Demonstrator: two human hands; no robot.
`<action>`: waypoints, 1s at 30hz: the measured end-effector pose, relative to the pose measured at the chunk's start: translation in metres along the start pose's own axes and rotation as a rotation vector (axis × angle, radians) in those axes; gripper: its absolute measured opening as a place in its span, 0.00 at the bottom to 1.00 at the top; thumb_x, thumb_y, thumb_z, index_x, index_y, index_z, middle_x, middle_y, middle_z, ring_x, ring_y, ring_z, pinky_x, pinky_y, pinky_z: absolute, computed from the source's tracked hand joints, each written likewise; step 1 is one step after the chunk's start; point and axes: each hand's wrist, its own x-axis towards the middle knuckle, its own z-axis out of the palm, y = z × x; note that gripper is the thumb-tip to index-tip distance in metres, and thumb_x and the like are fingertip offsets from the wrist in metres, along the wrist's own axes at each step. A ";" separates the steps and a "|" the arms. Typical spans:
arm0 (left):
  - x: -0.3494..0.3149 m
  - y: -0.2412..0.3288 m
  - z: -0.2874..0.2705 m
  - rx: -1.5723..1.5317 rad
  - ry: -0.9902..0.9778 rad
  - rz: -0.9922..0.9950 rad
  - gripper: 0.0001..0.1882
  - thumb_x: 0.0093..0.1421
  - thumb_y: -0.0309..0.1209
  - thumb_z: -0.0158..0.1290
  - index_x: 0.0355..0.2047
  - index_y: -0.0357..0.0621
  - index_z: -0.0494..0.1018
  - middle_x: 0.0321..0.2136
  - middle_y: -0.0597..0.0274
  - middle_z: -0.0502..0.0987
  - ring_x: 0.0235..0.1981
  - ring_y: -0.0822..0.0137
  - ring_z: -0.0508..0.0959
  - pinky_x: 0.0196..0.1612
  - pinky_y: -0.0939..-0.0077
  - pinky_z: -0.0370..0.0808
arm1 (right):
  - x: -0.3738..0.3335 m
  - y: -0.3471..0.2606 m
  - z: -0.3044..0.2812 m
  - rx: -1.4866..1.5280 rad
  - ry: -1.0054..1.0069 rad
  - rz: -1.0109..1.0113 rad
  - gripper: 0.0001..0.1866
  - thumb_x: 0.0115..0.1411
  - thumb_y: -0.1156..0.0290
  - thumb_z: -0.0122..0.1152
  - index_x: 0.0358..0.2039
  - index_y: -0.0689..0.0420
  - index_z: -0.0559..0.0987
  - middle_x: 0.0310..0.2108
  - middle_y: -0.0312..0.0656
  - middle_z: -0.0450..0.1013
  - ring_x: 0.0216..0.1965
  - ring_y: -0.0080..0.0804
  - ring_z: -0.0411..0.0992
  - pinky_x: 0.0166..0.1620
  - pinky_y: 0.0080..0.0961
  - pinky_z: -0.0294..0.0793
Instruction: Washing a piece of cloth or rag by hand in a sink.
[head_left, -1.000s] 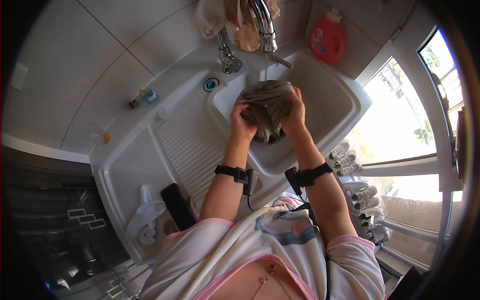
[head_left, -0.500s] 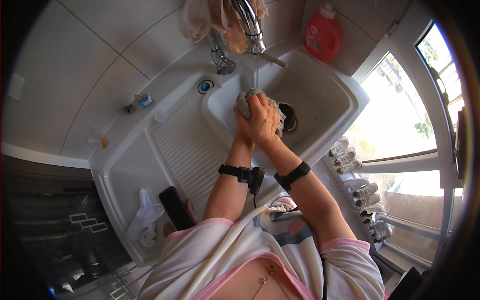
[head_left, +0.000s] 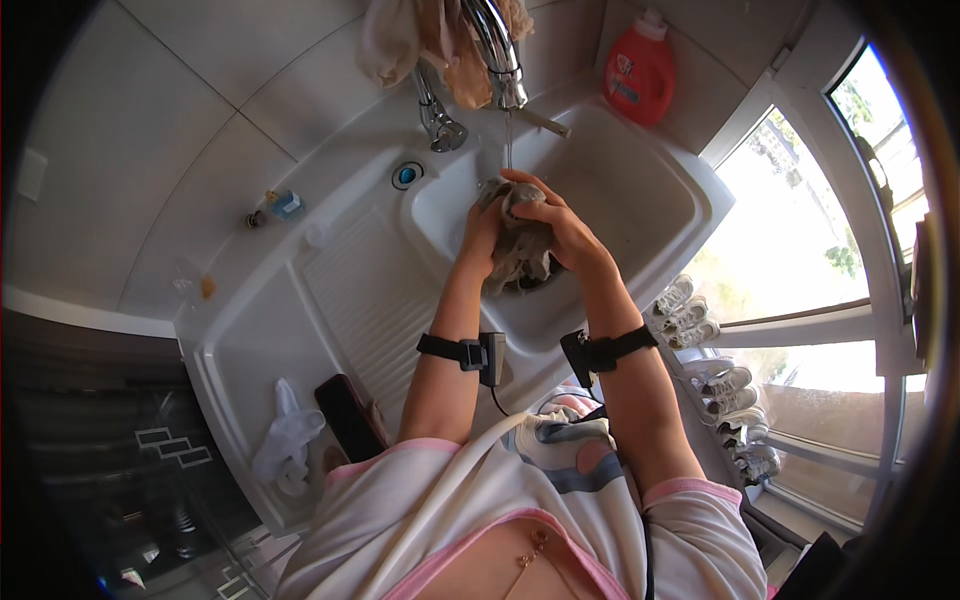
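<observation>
Both of my hands squeeze a bunched grey cloth (head_left: 520, 255) over the white sink basin (head_left: 650, 200). My left hand (head_left: 482, 228) grips its left side and my right hand (head_left: 562, 225) wraps over its top and right side. A thin stream of water runs from the chrome tap (head_left: 497, 50) onto the cloth. The lower end of the cloth hangs down toward the drain. A black band with a small device sits on each wrist.
A red detergent bottle (head_left: 638, 68) stands at the sink's back right corner. The ribbed drainboard (head_left: 360, 300) lies to the left, with a dark phone (head_left: 350, 415) and a white crumpled cloth (head_left: 285, 445) near its front. Several shoes (head_left: 700, 330) line the windowsill on the right.
A second ago the cloth was spread wide between my hands. Now it is bunched tight and my hands sit close together under the running water.
</observation>
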 end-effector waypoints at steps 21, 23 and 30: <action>0.001 -0.014 -0.033 0.911 -0.070 0.239 0.30 0.41 0.38 0.60 0.42 0.34 0.66 0.39 0.58 0.73 0.41 0.64 0.73 0.45 0.72 0.68 | 0.005 -0.039 -0.005 0.543 0.234 -0.193 0.09 0.46 0.76 0.51 0.31 0.60 0.70 0.29 0.44 0.70 0.31 0.37 0.70 0.38 0.32 0.72; 0.005 -0.034 -0.048 0.608 -0.075 0.195 0.27 0.43 0.39 0.57 0.41 0.35 0.68 0.40 0.58 0.73 0.42 0.63 0.72 0.46 0.71 0.67 | 0.004 -0.034 -0.001 0.539 0.292 -0.242 0.09 0.47 0.73 0.50 0.31 0.60 0.70 0.30 0.45 0.70 0.31 0.37 0.70 0.38 0.32 0.72; -0.011 -0.014 -0.015 -0.958 -0.092 -0.022 0.28 0.52 0.52 0.43 0.43 0.41 0.66 0.44 0.54 0.69 0.46 0.58 0.68 0.51 0.64 0.63 | -0.006 -0.003 0.002 0.288 0.377 -0.345 0.20 0.41 0.80 0.51 0.39 0.59 0.69 0.32 0.44 0.68 0.31 0.35 0.69 0.36 0.31 0.72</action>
